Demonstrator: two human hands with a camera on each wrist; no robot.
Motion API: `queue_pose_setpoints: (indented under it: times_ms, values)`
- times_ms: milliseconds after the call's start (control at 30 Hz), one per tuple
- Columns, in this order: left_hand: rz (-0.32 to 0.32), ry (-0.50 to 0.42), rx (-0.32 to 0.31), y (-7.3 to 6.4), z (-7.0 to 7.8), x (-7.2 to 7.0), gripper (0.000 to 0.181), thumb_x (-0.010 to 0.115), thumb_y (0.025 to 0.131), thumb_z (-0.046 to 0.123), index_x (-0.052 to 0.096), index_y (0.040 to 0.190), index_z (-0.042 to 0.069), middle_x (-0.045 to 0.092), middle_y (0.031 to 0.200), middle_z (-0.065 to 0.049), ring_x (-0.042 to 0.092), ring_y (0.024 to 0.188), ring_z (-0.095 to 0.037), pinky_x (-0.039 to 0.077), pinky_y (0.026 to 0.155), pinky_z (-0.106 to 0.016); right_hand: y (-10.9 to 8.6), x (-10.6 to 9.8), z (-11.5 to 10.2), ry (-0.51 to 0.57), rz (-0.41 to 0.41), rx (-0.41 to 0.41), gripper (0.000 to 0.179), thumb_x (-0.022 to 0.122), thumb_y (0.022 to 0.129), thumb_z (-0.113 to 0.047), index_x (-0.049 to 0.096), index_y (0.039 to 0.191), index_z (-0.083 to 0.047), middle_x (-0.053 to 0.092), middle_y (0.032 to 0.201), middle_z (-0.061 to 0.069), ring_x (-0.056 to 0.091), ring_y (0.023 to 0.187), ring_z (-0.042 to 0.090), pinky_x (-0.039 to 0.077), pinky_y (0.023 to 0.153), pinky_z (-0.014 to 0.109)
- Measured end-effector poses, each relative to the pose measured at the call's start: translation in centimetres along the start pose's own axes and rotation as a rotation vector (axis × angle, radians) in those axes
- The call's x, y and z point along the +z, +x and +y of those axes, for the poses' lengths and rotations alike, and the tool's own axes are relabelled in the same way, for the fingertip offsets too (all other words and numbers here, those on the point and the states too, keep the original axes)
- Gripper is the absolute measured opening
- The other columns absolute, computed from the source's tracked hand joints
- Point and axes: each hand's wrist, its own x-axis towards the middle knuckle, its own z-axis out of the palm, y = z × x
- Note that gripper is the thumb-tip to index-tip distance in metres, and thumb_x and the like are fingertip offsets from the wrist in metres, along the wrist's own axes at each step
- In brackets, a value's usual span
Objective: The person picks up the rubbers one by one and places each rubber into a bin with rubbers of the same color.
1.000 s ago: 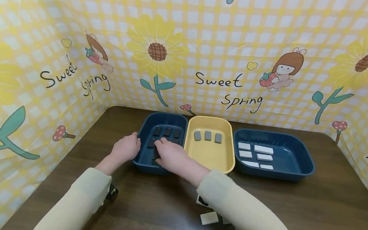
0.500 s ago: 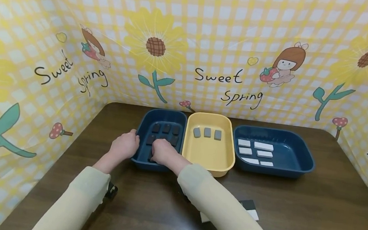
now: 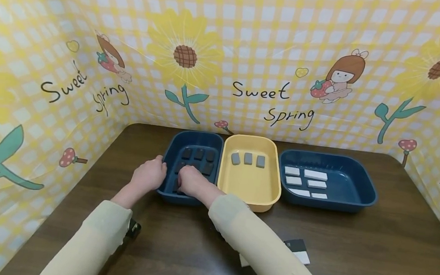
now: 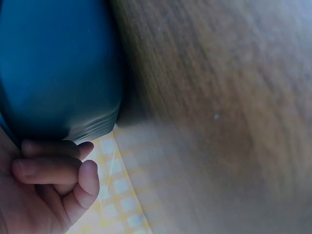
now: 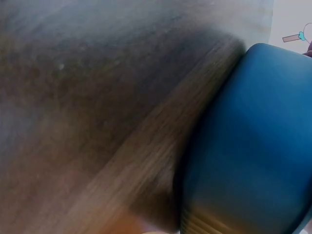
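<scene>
In the head view, my left hand (image 3: 148, 174) grips the outer left rim of the left blue tray (image 3: 183, 199). Its curled fingers show against the tray's outer wall in the left wrist view. Reaching over the front of that same tray, my right hand (image 3: 194, 182) points down with bent fingers and pinches a dark block (image 3: 179, 189), mostly hidden behind the fingers. Farther back in the tray, several dark blocks (image 3: 199, 154) lie in rows. The right wrist view shows only the tray's blue outer wall (image 5: 248, 141) and the table, with the right fingers out of sight.
A yellow tray (image 3: 249, 186) with 3 grey blocks (image 3: 248, 158) stands against the left blue tray. To its right, another blue tray (image 3: 347, 188) holds several white blocks (image 3: 315, 175). Loose dark (image 3: 295, 245), white (image 3: 303, 257) and beige (image 3: 244, 261) blocks lie near my right forearm.
My right hand has moved slightly left and lower inside the left blue tray, its fingers now pointing down. The right forearm has swung left, uncovering dark and white blocks. The left hand stays at the rim.
</scene>
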Motion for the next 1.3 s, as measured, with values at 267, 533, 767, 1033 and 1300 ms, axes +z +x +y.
queue_pose_setpoints:
  times_ms: [267, 533, 767, 1033, 1300]
  values:
    - [-0.001, -0.021, 0.003, 0.2, 0.2, 0.5, 0.042, 0.038, 0.104, 0.021, 0.044, 0.129, -0.013, 0.060, 0.093, -0.023, 0.058, 0.073, -0.032, 0.049, 0.059, -0.040, 0.0, 0.3, 0.4, -0.028, 0.041, -0.032, 0.013, 0.075, 0.087, -0.016, 0.070, 0.076, -0.011, 0.058, 0.070, -0.003, 0.055, 0.071, 0.011, 0.046, 0.066, 0.021]
    - [0.008, -0.015, 0.019, 0.2, 0.3, 1.1, 0.042, 0.039, 0.104, 0.021, 0.045, 0.129, -0.013, 0.061, 0.096, -0.026, 0.059, 0.073, -0.033, 0.050, 0.062, -0.044, -0.8, 0.1, 0.6, -0.048, 0.029, 0.009, 0.013, 0.074, 0.088, -0.018, 0.068, 0.078, -0.014, 0.056, 0.077, -0.003, 0.053, 0.071, 0.011, 0.046, 0.064, 0.022]
    - [0.025, -0.001, 0.023, -0.1, -0.1, 1.3, 0.041, 0.040, 0.103, 0.020, 0.047, 0.128, -0.012, 0.061, 0.104, -0.030, 0.062, 0.081, -0.038, 0.052, 0.070, -0.052, -2.0, -0.9, 0.4, -0.239, 0.036, -0.053, 0.010, 0.070, 0.090, -0.016, 0.069, 0.080, -0.015, 0.055, 0.083, -0.001, 0.054, 0.072, 0.010, 0.047, 0.061, 0.022]
    - [0.074, 0.021, 0.076, 0.1, -0.7, 0.9, 0.042, 0.038, 0.102, 0.018, 0.047, 0.128, -0.014, 0.062, 0.104, -0.034, 0.062, 0.086, -0.046, 0.050, 0.071, -0.058, -4.2, -3.7, 0.1, -0.397, 0.048, -0.102, 0.009, 0.071, 0.090, -0.020, 0.070, 0.095, -0.013, 0.055, 0.091, 0.002, 0.054, 0.072, 0.012, 0.047, 0.059, 0.022]
    - [0.061, 0.008, 0.075, 0.1, -0.8, 0.6, 0.043, 0.037, 0.103, 0.019, 0.045, 0.129, -0.015, 0.060, 0.108, -0.034, 0.062, 0.087, -0.044, 0.051, 0.073, -0.057, -7.1, -5.7, 0.3, -0.498, 0.097, -0.198, 0.022, 0.065, 0.095, -0.022, 0.070, 0.114, -0.012, 0.058, 0.103, 0.004, 0.056, 0.081, 0.014, 0.050, 0.065, 0.024]
